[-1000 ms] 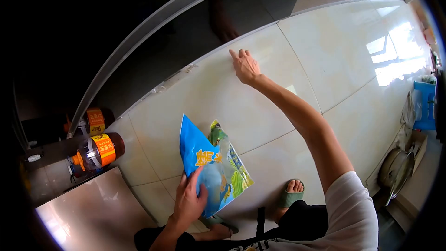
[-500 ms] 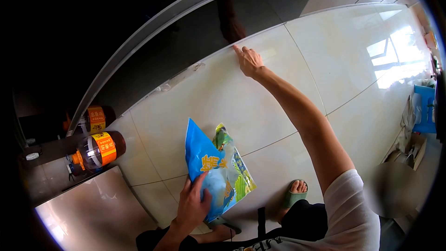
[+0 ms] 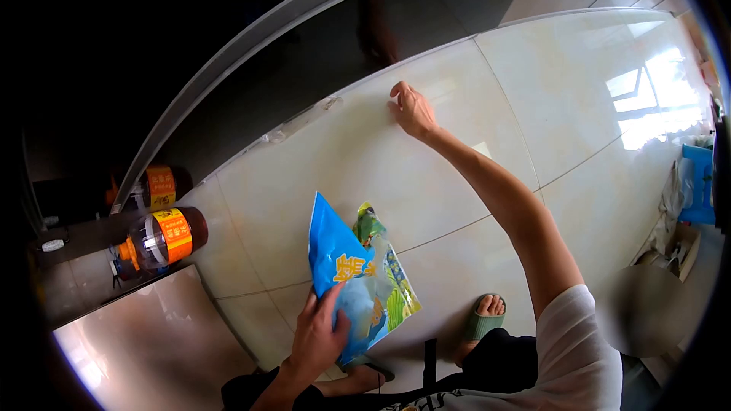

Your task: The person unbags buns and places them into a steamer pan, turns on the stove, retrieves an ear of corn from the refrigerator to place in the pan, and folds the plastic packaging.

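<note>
My left hand (image 3: 318,331) is closed on a blue plastic bag (image 3: 335,240) with yellow lettering and a green, patterned side. The bag's top edge stands up in a point, and its lower part is partly behind my fingers. Out at the end of my stretched arm, my right hand (image 3: 413,110) hovers just short of the bottom edge of a dark glossy panel (image 3: 327,53). Its fingers are loosely bent, the thumb is apart from them, and nothing shows in it.
At the left is a bottle (image 3: 173,236) with an orange cap and label, mirrored in the panel. A shiny metallic surface (image 3: 152,327) lies below it. Clear plastic (image 3: 304,118) runs along the panel's foot. A blue stool-like object (image 3: 697,183) is at the right, over pale floor tiles.
My right hand has drawn back slightly from the panel's edge, and its pointing index finger has curled in. My left hand and the bag have barely moved.
</note>
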`<state>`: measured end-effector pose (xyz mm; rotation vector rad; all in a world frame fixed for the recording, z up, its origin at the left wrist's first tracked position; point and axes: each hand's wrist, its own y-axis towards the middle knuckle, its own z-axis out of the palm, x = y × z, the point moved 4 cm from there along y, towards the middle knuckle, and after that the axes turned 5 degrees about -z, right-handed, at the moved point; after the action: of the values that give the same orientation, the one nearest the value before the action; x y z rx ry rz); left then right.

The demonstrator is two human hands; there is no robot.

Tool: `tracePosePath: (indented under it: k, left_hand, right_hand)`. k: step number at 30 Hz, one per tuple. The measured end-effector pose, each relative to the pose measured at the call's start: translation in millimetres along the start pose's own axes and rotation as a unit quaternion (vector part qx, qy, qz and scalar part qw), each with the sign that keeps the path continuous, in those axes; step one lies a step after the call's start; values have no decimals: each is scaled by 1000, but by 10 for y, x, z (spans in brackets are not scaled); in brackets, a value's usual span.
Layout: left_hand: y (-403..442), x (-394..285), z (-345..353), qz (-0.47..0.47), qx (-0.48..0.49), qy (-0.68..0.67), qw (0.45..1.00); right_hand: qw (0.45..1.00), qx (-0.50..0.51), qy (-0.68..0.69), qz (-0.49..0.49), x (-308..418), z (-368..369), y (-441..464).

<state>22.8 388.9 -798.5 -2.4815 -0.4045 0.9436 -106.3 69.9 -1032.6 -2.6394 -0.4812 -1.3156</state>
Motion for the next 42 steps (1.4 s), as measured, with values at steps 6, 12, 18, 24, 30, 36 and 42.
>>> tracePosePath:
  k: [6, 12, 18, 24, 30, 36, 42]
  left_hand:
    - [2, -15, 0, 12, -21, -22, 999]
    - [41, -97, 52, 22, -38, -7, 999]
    - [109, -89, 148, 32, -23, -6, 999]
    - [229, -111, 243, 33, 6, 41, 999]
    - [427, -378, 247, 60, 13, 71, 996]
    - [383, -896, 72, 73, -12, 124, 990]
    - [191, -1635, 11, 95, -40, 201, 974]
  right_hand:
    - [919, 119, 371, -60, 1042, -244, -885]
    - [832, 228, 361, -353, 1970, -792, -1934]
    - [836, 279, 2, -472, 1962, -477, -2355]
    - [878, 127, 171, -429, 1689, -764, -2147]
    - [969, -86, 232, 21, -142, -1252, -1903]
    - [921, -269, -113, 259, -1849, -2441, -2680]
    - [929, -217, -198, 223, -2247, -2725, -3362]
